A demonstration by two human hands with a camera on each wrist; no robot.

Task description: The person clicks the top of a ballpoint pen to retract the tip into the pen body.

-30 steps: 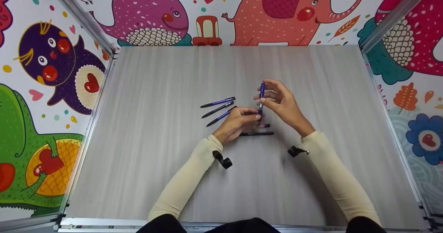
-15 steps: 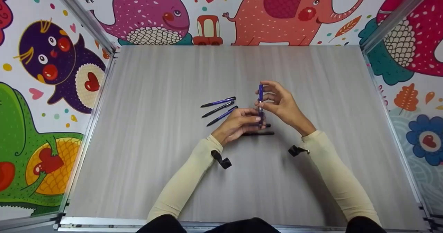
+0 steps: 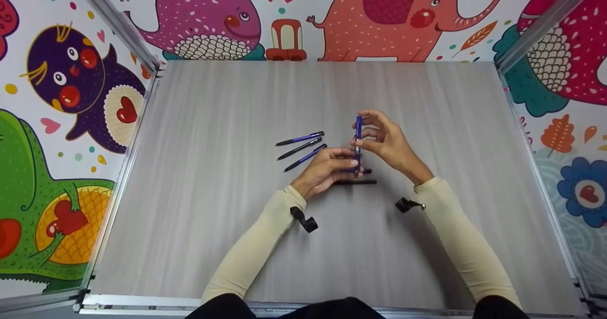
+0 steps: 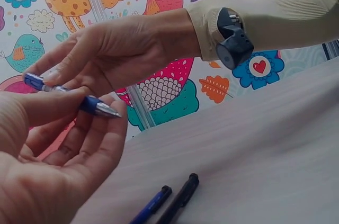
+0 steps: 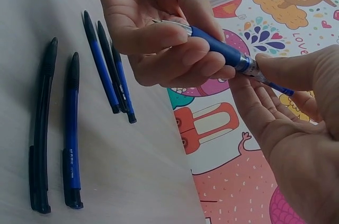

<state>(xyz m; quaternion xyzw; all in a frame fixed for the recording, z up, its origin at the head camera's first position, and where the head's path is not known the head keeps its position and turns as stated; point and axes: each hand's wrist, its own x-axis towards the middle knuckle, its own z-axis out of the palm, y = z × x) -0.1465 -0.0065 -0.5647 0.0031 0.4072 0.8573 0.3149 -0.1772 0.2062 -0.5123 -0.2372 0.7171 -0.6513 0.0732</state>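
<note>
A blue pen (image 3: pixel 358 128) stands nearly upright between both hands in the head view. My left hand (image 3: pixel 328 169) pinches its lower part, the silver tip (image 4: pixel 107 109) pointing past the fingers in the left wrist view. Higher up, my right hand (image 3: pixel 391 143) holds the pen's upper part between thumb and fingers. A silver section (image 5: pixel 254 70) shows between the two grips in the right wrist view. Under and beside the left hand lie a black pen (image 3: pixel 360 182) and a blue pen (image 5: pixel 73 128), the latter partly hidden in the head view.
Left of the hands, two blue pens (image 3: pixel 299 139) (image 3: pixel 305 158) and a black pen (image 3: pixel 298 149) lie side by side on the wood-grain table (image 3: pixel 213 191). Metal rails and walls with cartoon prints border the table. Black straps hang at both wrists.
The right hand has come slightly down toward the left hand, and the gap between the pen's upper and lower parts looks smaller. The left hand's fingers have shifted slightly; the pens on the table lie as before.
</note>
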